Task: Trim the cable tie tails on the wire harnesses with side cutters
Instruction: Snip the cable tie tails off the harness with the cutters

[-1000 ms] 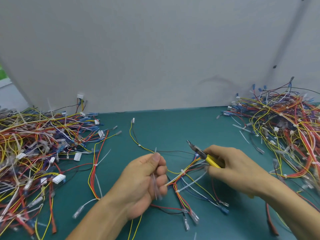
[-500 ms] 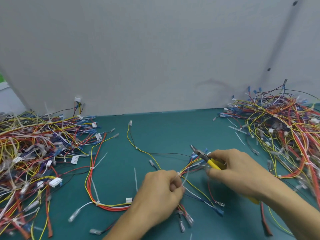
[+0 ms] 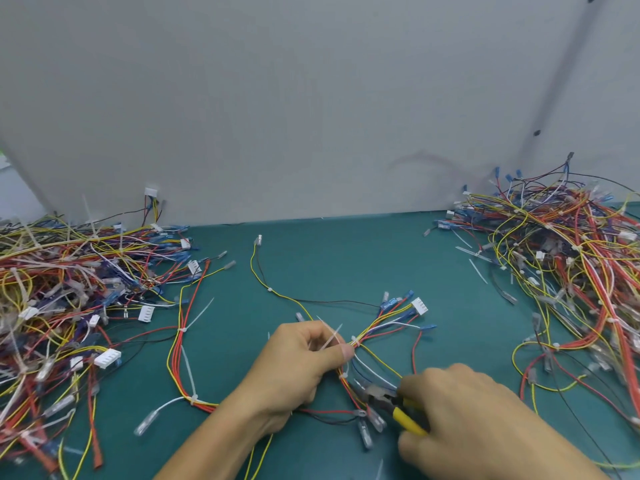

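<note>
A wire harness of yellow, red, blue and white wires lies on the green mat in front of me. My left hand pinches it near a white cable tie, and clear tie tails stick up between its fingers. My right hand grips the yellow-handled side cutters. Their dark jaws point left at the harness's lower branch, just below my left hand. Whether the jaws touch a tie is not clear.
A big tangle of harnesses fills the left of the mat, and another pile fills the right. A red and yellow harness with long tie tails lies left of my hands. A grey wall stands behind.
My right hand has carried the cutters down and toward me, from above the harness to its lower branch. My left hand has shifted up along the harness to the tie.
</note>
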### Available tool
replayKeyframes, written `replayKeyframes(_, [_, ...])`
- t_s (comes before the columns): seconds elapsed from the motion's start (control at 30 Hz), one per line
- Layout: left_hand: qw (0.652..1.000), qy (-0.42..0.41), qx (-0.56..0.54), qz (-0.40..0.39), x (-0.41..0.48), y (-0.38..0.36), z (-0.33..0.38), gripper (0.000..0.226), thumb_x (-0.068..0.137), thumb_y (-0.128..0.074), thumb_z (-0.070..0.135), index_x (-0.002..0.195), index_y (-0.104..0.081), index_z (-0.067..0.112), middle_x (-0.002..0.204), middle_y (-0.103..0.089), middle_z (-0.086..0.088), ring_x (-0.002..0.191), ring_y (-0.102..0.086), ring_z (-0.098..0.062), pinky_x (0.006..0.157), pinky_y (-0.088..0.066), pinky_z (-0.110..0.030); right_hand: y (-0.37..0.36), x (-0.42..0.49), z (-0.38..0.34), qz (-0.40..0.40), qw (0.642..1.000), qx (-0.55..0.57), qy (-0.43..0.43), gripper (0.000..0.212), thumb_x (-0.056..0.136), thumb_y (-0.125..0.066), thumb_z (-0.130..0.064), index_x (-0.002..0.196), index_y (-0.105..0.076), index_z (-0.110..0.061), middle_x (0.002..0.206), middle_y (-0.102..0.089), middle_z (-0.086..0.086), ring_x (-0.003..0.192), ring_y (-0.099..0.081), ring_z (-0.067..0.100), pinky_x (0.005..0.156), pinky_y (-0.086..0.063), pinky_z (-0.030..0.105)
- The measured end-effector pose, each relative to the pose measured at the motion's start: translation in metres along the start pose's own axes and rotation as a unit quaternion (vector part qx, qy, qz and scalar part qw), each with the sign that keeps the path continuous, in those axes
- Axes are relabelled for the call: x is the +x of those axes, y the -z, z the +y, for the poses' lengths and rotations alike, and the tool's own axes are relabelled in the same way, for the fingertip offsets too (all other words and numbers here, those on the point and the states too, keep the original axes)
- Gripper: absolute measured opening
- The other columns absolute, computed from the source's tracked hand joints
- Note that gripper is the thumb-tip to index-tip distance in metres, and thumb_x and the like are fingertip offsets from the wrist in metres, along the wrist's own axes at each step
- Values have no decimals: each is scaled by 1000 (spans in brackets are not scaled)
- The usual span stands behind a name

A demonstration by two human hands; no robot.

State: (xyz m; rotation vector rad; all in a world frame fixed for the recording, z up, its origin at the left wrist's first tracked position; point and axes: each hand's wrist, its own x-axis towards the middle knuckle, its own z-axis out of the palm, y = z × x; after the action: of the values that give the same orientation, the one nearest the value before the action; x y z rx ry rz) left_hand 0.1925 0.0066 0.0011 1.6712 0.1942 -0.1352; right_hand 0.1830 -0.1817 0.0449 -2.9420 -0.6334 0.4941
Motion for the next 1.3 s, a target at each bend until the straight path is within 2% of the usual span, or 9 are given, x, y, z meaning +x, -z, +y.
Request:
replayKeyframes(0.13, [1000,4,-7,-1,0,1,-1,23,84,-70,13,64,-60,14,49,-50,4,36,-18,-9,38,-15,-13,-2,3,-2,9,1000,13,-16,30,79,-48,-45,99,-55,-23,82,-43,-3,89,-49,29,72,-41,33])
replayKeyframes(0.33, [1000,2,-5,-1,1,2,-1,24,84,-70,14,63,-59,15,48,-48,5,36,-18,-10,38,-14,-14,-5,6,-3,31,999,1,-11,34,77,-48,-46,100,-56,-23,78,-43,-4,83,-49,29,66,-40,32])
replayKeyframes(0.53, [1000,0,-12,2,1,1,-2,23,85,-69,12,65,-58,13,48,-46,3,36,-17,-10,39,-13,-14,-3,5,-2,26,1000,6,-8,36,76,-49,-46,104,-58,-25,80,-46,-3,85,-51,28,69,-42,32])
replayKeyframes(0.83, [1000,4,-21,-6,1,2,-1,23,84,-70,12,65,-57,13,42,-39,8,35,-16,-8,38,-13,-13,-2,6,-7,25,1000,7,-7,29,78,-49,-45,91,-55,-21,76,-42,-4,82,-47,28,63,-39,30])
replayKeyframes(1.03, [999,8,-37,-5,1,2,-2,21,84,-70,10,66,-59,11,44,-41,6,36,-15,-9,38,-12,-13,-3,7,-9,21,1000,-5,-2,24,77,-48,-44,82,-48,-20,74,-39,-3,77,-45,29,53,-31,25])
replayKeyframes(1.2, [999,7,-37,-1,0,1,-2,23,83,-70,9,64,-60,13,44,-40,6,36,-15,-8,38,-12,-13,-5,7,-11,10,1000,-16,-2,29,81,-47,-45,69,-37,-20,73,-35,-2,79,-42,31,55,-31,27])
replayKeyframes(1.3, [999,6,-39,3,0,0,-1,22,83,-70,9,64,-59,12,42,-40,8,35,-15,-8,38,-12,-13,-6,7,-12,15,999,-30,-1,26,83,-46,-44,75,-38,-20,73,-32,-2,81,-40,32,57,-32,30])
